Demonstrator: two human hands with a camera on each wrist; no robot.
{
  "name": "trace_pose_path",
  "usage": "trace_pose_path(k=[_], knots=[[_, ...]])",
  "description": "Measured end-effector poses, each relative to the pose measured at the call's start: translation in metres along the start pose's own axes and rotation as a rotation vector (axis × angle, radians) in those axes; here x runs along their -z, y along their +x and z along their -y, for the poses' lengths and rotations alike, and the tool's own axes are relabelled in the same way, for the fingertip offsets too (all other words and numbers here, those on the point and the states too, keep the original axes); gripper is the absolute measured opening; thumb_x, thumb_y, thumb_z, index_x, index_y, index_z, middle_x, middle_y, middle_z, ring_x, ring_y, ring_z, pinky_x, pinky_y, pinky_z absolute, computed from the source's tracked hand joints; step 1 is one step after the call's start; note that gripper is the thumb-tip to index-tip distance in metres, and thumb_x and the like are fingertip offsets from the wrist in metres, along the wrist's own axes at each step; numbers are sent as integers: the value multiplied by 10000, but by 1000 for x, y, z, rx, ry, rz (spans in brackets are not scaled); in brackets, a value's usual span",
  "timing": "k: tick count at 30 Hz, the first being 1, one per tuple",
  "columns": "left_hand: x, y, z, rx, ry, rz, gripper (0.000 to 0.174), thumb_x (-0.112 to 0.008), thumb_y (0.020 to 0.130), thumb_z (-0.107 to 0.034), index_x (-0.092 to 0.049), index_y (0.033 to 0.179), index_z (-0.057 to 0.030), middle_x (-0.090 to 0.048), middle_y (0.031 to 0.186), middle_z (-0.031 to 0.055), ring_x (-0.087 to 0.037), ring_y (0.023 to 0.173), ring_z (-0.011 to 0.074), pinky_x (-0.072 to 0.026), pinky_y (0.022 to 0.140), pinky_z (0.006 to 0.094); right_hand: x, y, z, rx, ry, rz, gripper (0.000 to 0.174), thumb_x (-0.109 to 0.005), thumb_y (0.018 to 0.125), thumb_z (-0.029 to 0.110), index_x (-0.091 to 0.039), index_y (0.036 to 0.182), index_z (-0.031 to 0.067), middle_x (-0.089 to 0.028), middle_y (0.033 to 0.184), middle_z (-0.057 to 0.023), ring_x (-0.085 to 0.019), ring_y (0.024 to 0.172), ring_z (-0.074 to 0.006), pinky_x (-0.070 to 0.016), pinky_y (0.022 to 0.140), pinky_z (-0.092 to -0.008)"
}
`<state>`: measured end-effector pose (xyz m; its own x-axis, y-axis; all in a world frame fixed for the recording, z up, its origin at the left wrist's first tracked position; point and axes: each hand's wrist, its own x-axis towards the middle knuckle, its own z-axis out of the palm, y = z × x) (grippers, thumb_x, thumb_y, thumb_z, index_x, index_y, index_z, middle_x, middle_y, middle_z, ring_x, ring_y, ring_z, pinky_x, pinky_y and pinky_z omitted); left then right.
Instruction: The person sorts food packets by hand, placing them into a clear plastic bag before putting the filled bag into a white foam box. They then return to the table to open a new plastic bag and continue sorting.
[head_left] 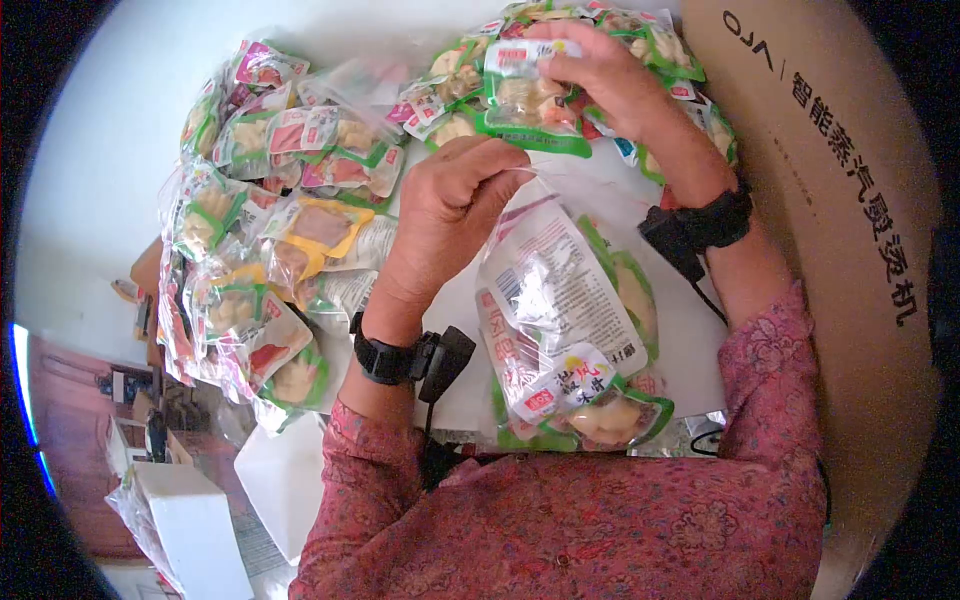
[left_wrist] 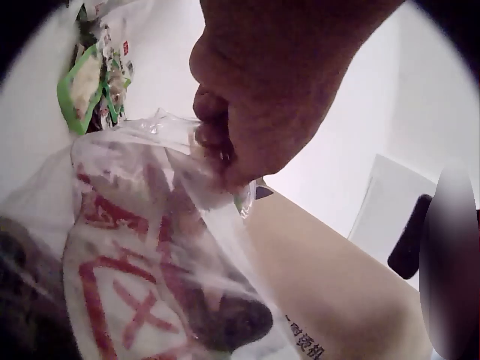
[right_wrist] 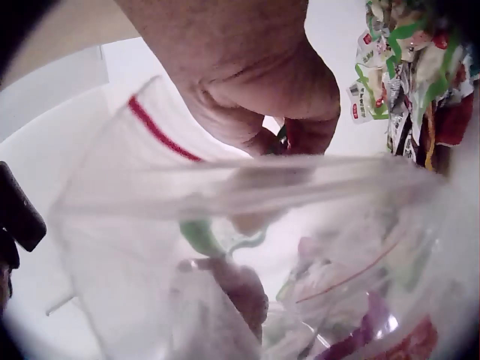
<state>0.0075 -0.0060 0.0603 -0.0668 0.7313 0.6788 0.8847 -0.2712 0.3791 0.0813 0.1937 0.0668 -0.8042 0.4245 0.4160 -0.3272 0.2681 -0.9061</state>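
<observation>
My left hand [head_left: 445, 210] pinches the top edge of a clear plastic bag [head_left: 520, 260] standing in front of my body. Inside the bag are several green-edged snack packets [head_left: 605, 415], with pale food showing through their windows. In the left wrist view, my fingers bunch the film of the bag [left_wrist: 142, 150] at its mouth. Farther back, my right hand [head_left: 610, 85] grips a snack packet [head_left: 530, 100] by its top, a green strip along its lower edge. The right wrist view shows the bag's open mouth with a red stripe [right_wrist: 161, 127] near its rim.
Filled bags of similar packets [head_left: 300, 150] stack along the left of the white table. More loose packets [head_left: 660, 45] pile at the back, behind my right hand. A tall cardboard box [head_left: 830, 250] walls off the right side. White boxes [head_left: 190, 520] stand low at left.
</observation>
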Motion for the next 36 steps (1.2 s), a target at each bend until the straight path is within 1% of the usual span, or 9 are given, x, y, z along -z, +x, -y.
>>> trace_pose_path(k=[3,5,8,15,19,22,24,29,36], knots=[[1,1,-1,4,44,16,99,-576,761,-19,-572,860,-13,-603,811,109,-584,729,189,-449,639,283,9,0,6,11,10,-29,336,-574,760,153,-512,1078,62,-568,847,-43,-545,707,-103,-421,478,-232],[2,0,0,332,-123,105,143,-578,767,-59,-578,905,-23,-603,829,109,-583,737,192,-449,626,284,19,4,3,-4,-33,26,327,-573,771,169,-522,1083,89,-572,845,-19,-539,696,-87,-413,483,-222],[5,7,-12,329,-104,234,212,-594,782,-127,-575,962,-18,-599,884,58,-558,757,152,-455,662,272,22,2,2,-43,-33,107,395,-580,787,249,-483,1144,110,-548,879,15,-493,732,-65,-377,504,-203],[-15,25,-35,286,77,435,239,-618,769,-191,-592,930,-16,-597,833,94,-565,734,156,-452,597,284,31,5,-7,8,-49,113,368,-571,782,205,-496,1130,111,-556,912,-5,-499,744,-82,-404,524,-223],[-23,30,-36,127,129,375,206,-597,787,-200,-589,858,-7,-589,743,87,-555,669,155,-436,566,282,32,8,-12,-16,-72,151,348,-558,776,184,-506,1104,80,-539,916,-43,-509,726,-96,-433,528,-234],[-23,35,-42,348,159,384,202,-579,799,-211,-570,801,-9,-562,647,90,-528,587,160,-416,546,286,36,-3,6,-138,-158,248,329,-561,772,181,-509,1067,45,-523,896,-62,-517,702,-101,-461,496,-241],[-23,35,-47,315,254,264,158,-556,788,-239,-587,776,-84,-563,628,150,-567,606,315,-430,529,399,35,-3,10,-137,-150,282,317,-560,771,176,-508,1048,32,-518,876,-59,-518,689,-101,-468,472,-243],[-24,36,-51,229,306,162,145,-557,790,-240,-584,786,-97,-565,616,134,-563,581,316,-425,505,397,19,-1,3,-215,115,293,361,-574,720,150,-518,1054,26,-570,852,-79,-563,708,-153,-486,532,-289],[-22,35,-48,112,479,106,155,-571,802,-218,-602,834,-69,-575,642,130,-561,556,286,-433,522,337,21,-12,7,-257,-135,786,264,-582,751,170,-542,998,85,-543,719,23,-505,617,-68,-426,493,-214]])
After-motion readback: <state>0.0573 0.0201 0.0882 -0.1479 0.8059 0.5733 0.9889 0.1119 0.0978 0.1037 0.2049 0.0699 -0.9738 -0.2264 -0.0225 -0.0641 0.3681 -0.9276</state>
